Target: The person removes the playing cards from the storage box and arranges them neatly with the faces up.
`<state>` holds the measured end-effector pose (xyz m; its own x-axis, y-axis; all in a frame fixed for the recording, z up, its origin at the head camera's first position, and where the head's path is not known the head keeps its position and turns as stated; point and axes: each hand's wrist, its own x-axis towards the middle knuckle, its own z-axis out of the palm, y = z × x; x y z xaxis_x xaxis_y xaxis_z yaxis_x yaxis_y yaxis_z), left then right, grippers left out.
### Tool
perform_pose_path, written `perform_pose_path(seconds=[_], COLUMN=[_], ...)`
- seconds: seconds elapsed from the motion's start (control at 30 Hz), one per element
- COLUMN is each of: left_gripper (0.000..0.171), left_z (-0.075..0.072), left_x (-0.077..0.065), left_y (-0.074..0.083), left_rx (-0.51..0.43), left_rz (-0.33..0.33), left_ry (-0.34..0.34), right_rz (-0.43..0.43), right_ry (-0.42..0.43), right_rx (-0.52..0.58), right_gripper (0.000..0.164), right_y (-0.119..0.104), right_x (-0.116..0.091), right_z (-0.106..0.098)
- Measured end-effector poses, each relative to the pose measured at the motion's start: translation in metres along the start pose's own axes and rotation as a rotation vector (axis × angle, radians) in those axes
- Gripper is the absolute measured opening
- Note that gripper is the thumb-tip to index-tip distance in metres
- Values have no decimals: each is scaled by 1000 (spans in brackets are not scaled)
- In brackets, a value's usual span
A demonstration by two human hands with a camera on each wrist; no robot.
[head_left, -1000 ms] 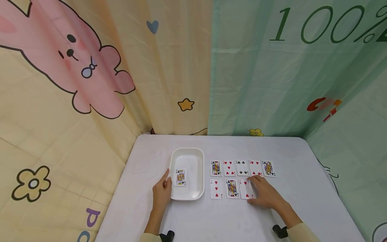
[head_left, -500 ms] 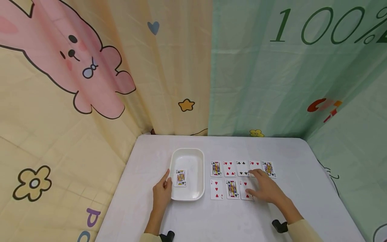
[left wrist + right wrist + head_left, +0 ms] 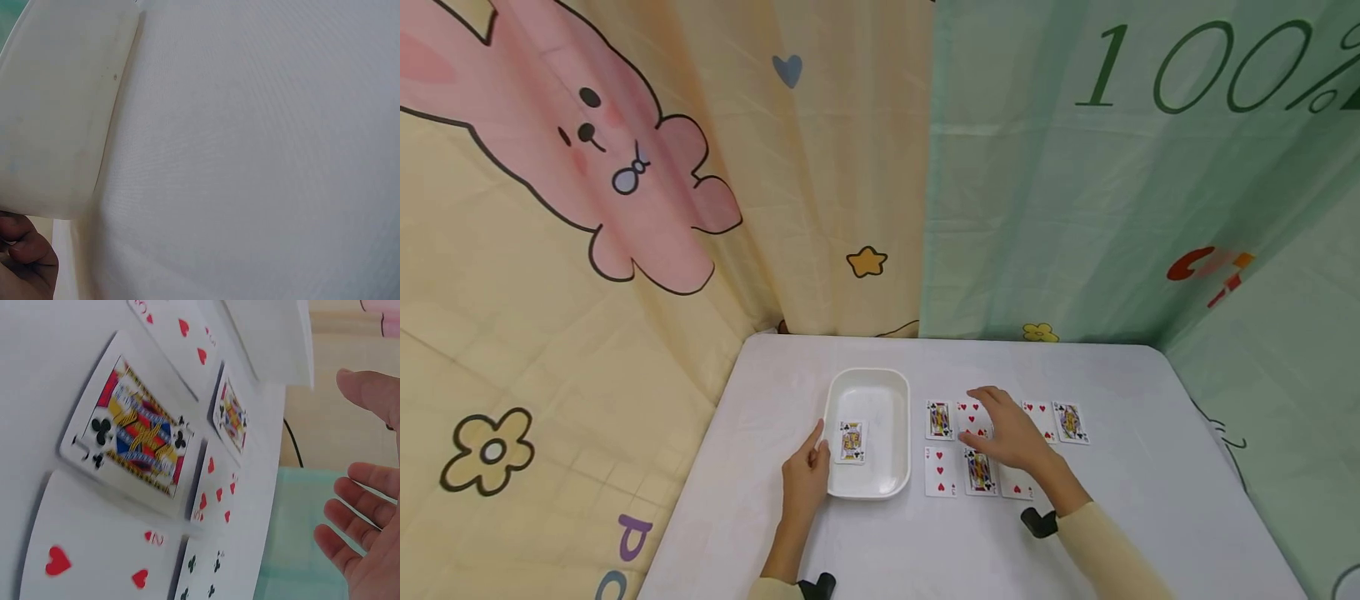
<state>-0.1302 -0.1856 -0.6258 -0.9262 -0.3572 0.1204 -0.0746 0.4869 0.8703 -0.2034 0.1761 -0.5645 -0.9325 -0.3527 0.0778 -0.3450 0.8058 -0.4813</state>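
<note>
- White rectangular playing cards (image 3: 940,472) lie face up in two rows on the white table (image 3: 970,550); the jack of clubs (image 3: 981,472) is in the middle of the near row.
- The right hand (image 3: 1013,433) is above these rows, its fingers spread loosely and holding nothing.
- A white tray with rounded corners (image 3: 887,425) stands just left of them, one face card (image 3: 852,442) inside.
- The left hand (image 3: 806,481) grips the tray's left edge.
- Behind hang yellow cloth (image 3: 820,167) and green cloth (image 3: 1037,208).

Both wrist views' edges crop the hands (image 3: 28,259) (image 3: 380,547) and the white tray (image 3: 56,112)
</note>
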Motion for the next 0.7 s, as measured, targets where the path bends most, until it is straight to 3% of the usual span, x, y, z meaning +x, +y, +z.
perform_pose_path(seconds=[0.7], left_gripper=[42], left_z=[1], left_x=[-1], left_y=[2], left_rx=[-13], left_rz=[-37], left_ry=[-8], right_rz=[-154], right_ry=[-110], right_rx=[10], right_gripper=[86], right_y=[-77], right_x=[71], right_z=[45])
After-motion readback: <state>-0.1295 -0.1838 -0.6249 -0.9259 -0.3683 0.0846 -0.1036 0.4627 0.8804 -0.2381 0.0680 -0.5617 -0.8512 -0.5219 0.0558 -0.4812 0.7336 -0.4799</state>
